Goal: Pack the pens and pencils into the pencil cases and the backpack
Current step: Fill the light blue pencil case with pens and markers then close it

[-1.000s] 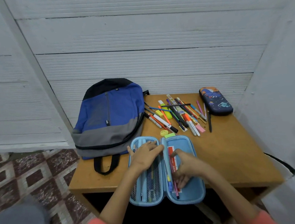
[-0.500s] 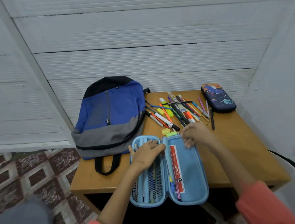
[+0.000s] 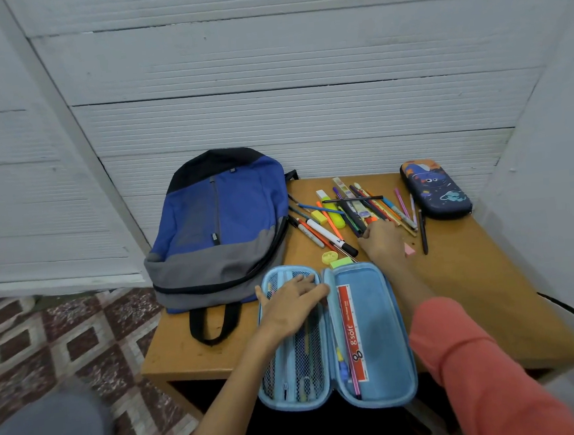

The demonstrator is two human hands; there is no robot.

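Pens lie in a loose heap at the far centre of the tabletop. Their long axes run mostly far-left to near-right, and one black pen lies across the heap.

Right hand is at the near end of the heap and is the nearer hand to it. Its fingers curl down onto the pen ends; whether they pinch a pen cannot be told.

Left hand lies flat, fingers straight, pressing on the mesh half of the open blue case. The case lies just near of the right hand, long axis near-to-far, so a lifted pen should need only a slight turn.

A red box in the case's right half reads "g'soft" and "8". Dark case, closed, lies far right. Backpack lies far left, and its small tag is unreadable.
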